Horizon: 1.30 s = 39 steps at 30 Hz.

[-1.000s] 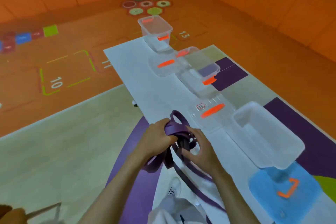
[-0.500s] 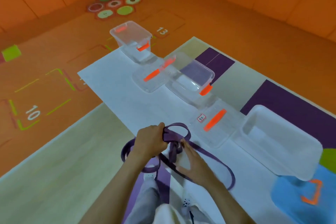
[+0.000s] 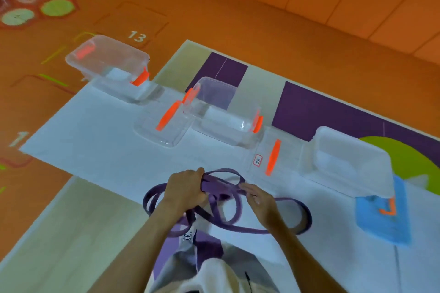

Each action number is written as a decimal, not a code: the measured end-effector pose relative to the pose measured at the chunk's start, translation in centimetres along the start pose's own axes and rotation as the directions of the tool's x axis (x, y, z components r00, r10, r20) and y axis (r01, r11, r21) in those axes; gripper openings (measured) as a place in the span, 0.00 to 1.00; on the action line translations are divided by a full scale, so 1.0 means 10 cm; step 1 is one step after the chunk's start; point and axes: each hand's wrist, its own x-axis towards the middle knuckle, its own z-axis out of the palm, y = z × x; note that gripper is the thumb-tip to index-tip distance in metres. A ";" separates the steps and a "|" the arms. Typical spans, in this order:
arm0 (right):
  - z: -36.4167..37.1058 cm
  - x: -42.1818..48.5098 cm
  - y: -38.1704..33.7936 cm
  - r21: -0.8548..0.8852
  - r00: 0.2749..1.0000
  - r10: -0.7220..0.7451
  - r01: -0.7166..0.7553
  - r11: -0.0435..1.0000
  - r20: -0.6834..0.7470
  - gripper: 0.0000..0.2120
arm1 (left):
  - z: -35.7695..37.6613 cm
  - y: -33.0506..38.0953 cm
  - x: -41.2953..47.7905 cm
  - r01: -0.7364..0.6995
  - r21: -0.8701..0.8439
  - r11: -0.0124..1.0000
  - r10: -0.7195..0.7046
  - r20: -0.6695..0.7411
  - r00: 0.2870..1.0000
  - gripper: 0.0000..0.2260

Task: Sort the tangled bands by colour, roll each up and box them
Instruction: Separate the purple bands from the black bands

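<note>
A long purple band (image 3: 302, 214) lies in loose loops over the near edge of the white table (image 3: 100, 140). My left hand (image 3: 184, 189) grips a bunched part of it, fingers curled round the strap. To its right, my right hand (image 3: 258, 200) pinches another strand of the same band with its fingertips. Part of the band hangs off the table edge below my hands. Three clear boxes stand along the far side: one at the back left (image 3: 107, 59), one in the middle (image 3: 226, 112) and a frosted one at the right (image 3: 352, 162).
Two clear lids with orange handles lie flat on the table, one (image 3: 164, 123) left of the middle box and one (image 3: 273, 157) in front of it. A blue lid (image 3: 381, 219) lies at the right edge. Orange floor mats and padded walls surround the table.
The view has swung right and down. Both hands lowered the purple band onto the table, and its loops spread out to the right. My right hand shifted to the right along a strand.
</note>
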 end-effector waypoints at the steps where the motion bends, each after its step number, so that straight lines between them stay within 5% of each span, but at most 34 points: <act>1: 0.08 0.02 -0.05 -0.004 1.000 0.004 -0.004 1.000 0.012 0.17 | -0.02 -0.08 0.03 -0.005 -0.006 1.000 0.005 0.006 1.000 0.14; 6: 0.40 0.14 -0.37 -0.055 0.984 0.087 -0.079 0.995 0.156 0.24 | -0.25 -0.46 0.15 -0.012 -0.002 1.000 0.012 -0.009 1.000 0.14; 10: 0.56 0.22 -0.62 -0.223 0.942 -0.023 0.103 0.969 0.336 0.28 | -0.52 -0.76 0.25 0.006 0.030 1.000 -0.006 -0.022 1.000 0.15; 15: 0.65 0.31 -0.81 -0.200 0.916 -0.068 0.158 0.967 0.394 0.26 | -0.65 -0.86 0.41 0.006 0.137 0.991 -0.004 -0.017 1.000 0.12; 21: 0.44 0.18 -0.41 -0.299 0.960 0.068 0.017 0.954 0.271 0.24 | -0.27 -0.47 0.64 -0.110 0.133 0.985 0.101 0.077 0.992 0.16; 27: 0.21 -0.20 0.17 -0.330 0.947 0.287 -0.319 0.889 -0.142 0.22 | 0.09 0.02 0.83 -0.275 0.072 0.959 0.264 0.135 0.955 0.24; 31: 0.15 -0.27 0.35 -0.199 0.819 0.559 -0.574 0.794 -0.132 0.28 | 0.27 0.22 0.89 -0.339 0.032 0.940 0.323 0.238 0.916 0.26; 35: 0.16 -0.25 0.42 0.021 0.813 0.582 -0.582 0.813 0.011 0.24 | 0.51 0.18 0.90 -0.325 0.081 0.942 0.295 0.256 0.920 0.29; 39: 0.24 -0.20 0.33 0.222 0.819 0.569 -0.571 0.790 0.080 0.27 | 0.68 0.12 0.84 -0.218 0.144 0.965 0.180 0.240 0.954 0.44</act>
